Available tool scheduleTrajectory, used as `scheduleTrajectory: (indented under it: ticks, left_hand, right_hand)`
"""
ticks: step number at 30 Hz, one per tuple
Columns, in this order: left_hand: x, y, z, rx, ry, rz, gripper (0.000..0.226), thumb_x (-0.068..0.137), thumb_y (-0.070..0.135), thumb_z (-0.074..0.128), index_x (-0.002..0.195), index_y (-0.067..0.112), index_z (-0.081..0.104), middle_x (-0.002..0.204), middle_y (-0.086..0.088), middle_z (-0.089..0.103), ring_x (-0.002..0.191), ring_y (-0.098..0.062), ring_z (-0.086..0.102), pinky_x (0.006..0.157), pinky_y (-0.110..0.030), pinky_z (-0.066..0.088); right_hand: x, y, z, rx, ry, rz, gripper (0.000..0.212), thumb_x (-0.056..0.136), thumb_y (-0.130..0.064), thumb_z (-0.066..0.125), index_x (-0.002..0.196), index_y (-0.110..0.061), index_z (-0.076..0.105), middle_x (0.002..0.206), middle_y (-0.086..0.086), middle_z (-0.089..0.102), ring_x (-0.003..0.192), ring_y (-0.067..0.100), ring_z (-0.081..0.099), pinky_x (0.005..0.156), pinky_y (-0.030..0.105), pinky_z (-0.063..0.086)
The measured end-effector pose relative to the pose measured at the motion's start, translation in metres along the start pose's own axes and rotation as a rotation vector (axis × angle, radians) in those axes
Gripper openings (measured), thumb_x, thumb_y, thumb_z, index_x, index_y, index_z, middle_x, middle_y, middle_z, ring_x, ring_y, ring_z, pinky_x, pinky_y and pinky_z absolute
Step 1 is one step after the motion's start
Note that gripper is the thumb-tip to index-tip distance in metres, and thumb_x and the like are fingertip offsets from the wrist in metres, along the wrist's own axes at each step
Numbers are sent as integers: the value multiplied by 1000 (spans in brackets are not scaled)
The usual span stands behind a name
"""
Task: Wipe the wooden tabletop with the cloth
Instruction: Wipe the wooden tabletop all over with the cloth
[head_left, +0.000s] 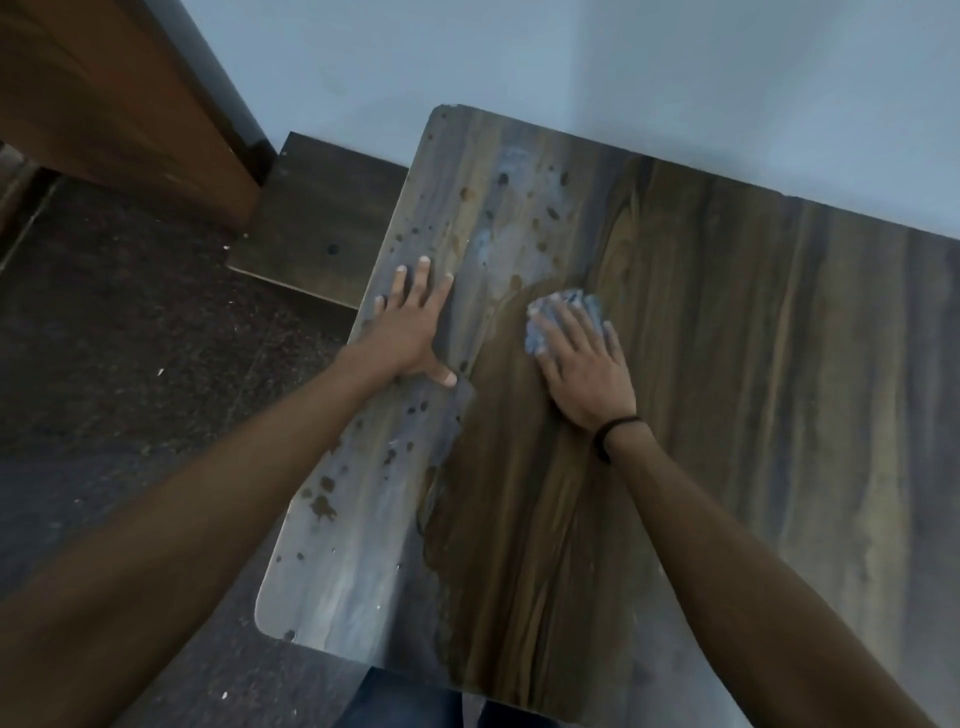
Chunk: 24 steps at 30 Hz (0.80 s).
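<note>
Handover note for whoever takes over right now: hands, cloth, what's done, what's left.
Left hand: flat on the tabletop near its left edge, holding nothing.
Right hand: pressing the cloth on the middle of the top.
Done: darker wiped patch in the middle.
Left: pale spotted strip along the left edge; far right looks hazy too.

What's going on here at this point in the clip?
A person is at a wooden tabletop with a cloth. The right hand presses a crumpled blue-grey cloth against the middle of the top, while the left hand lies flat on the left part, fingers spread. The wood around the cloth looks dark, whereas the strip along the left edge is pale, hazy and dotted with dark spots, so that side seems not yet wiped.
</note>
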<state>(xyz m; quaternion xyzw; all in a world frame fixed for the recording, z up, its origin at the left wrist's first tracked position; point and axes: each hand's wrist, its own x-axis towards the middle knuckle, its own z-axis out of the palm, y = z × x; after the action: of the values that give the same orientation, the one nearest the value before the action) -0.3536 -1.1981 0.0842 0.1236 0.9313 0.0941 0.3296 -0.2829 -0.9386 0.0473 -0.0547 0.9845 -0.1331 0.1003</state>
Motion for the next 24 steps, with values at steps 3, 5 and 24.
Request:
scheduleTrajectory:
  ticks: [3, 5, 24]
  left_hand:
    - [39, 10, -36, 26, 36, 4, 146, 63, 50, 90, 157, 24, -18, 159, -8, -36, 147, -36, -28, 120, -59, -1]
    - [64, 17, -58, 44, 29, 24, 147, 62, 50, 90, 158, 24, -18, 160, -9, -33, 148, -37, -26, 120, -61, 2]
    - [103, 11, -69, 92, -24, 87, 150, 56, 49, 93, 158, 28, -16, 161, -9, -33, 149, -34, -24, 117, -64, 3]
  right_hand:
    - [51, -3, -16, 150, 46, 257, 53, 108, -44, 27, 160, -42, 16, 170, -13, 3, 156, 13, -3, 126, 52, 1]
    - [58, -22, -13, 123, 24, 166, 54, 108, -43, 27, 160, -40, 15, 170, -11, 3, 156, 14, -4, 126, 51, 0]
    - [125, 21, -37, 157, 57, 286, 54, 108, -43, 26, 161, -39, 15, 170, -9, 4, 157, 15, -3, 125, 54, 1]
